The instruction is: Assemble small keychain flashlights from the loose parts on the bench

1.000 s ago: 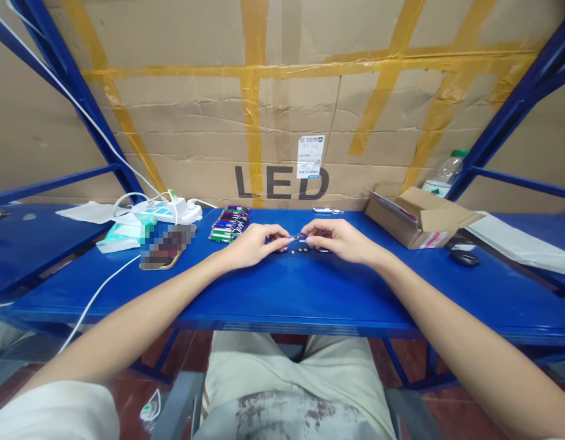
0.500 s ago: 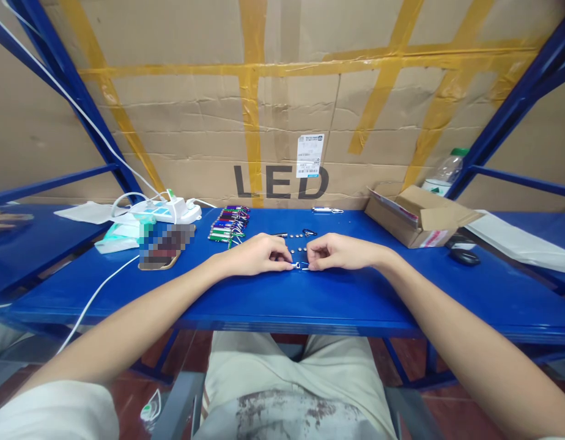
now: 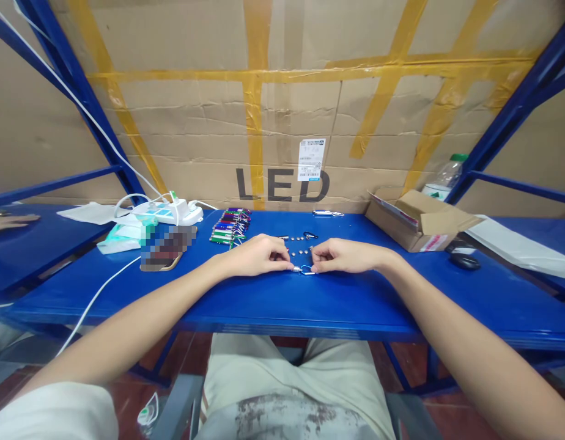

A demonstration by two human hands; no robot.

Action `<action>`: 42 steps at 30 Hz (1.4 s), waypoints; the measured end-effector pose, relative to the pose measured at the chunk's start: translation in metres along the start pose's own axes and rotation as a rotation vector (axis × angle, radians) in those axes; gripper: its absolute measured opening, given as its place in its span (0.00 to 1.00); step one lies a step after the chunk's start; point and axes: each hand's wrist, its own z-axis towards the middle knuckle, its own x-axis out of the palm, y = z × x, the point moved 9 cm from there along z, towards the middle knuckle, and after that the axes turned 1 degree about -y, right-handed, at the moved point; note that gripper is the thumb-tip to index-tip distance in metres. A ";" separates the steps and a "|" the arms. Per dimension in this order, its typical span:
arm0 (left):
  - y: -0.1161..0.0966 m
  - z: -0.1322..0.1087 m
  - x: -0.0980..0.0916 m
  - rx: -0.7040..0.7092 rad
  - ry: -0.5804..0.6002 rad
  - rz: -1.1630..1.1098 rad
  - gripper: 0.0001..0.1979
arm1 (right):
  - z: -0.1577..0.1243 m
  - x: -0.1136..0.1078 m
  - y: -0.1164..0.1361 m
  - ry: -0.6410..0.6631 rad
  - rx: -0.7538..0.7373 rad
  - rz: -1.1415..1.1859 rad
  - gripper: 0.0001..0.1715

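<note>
Silver keychain piece, in the head view, sits between both hands at the bench. The left hand points to three o'clock, the right hand to nine, fingers curled. Its long axis runs nine to three, clip loop toward three. The left grip pinches its nine-o'clock end; the right grip is at the loop, whether clamped I cannot tell.

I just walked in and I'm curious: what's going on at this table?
A seated person pinches a small silver metal piece at the blue table with the left hand; the right hand is at its looped clip. Beyond lie small round silver discs. A row of slim multicoloured shiny cylinders with clips lies to the left.
</note>
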 end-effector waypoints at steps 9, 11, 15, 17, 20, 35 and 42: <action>0.029 -0.002 -0.016 -0.084 -0.114 0.161 0.17 | 0.005 -0.026 0.005 -0.448 -0.095 -0.060 0.21; 0.038 -0.003 -0.017 -0.125 -0.120 0.246 0.16 | 0.008 -0.023 0.011 -0.483 -0.161 -0.127 0.15; 0.051 -0.005 -0.011 -0.185 -0.039 0.314 0.18 | 0.014 -0.011 0.017 -0.444 -0.236 -0.253 0.13; 0.051 -0.005 -0.010 -0.177 -0.019 0.314 0.18 | 0.017 -0.007 0.017 -0.424 -0.246 -0.278 0.15; 0.049 -0.005 -0.010 -0.143 -0.018 0.310 0.17 | 0.021 -0.003 0.017 -0.406 -0.250 -0.293 0.14; 0.044 -0.003 -0.017 -0.171 -0.092 0.345 0.12 | 0.022 -0.002 0.011 -0.392 -0.201 -0.234 0.03; 0.044 -0.003 -0.017 -0.166 -0.096 0.351 0.12 | 0.019 -0.008 0.014 -0.377 -0.220 -0.203 0.05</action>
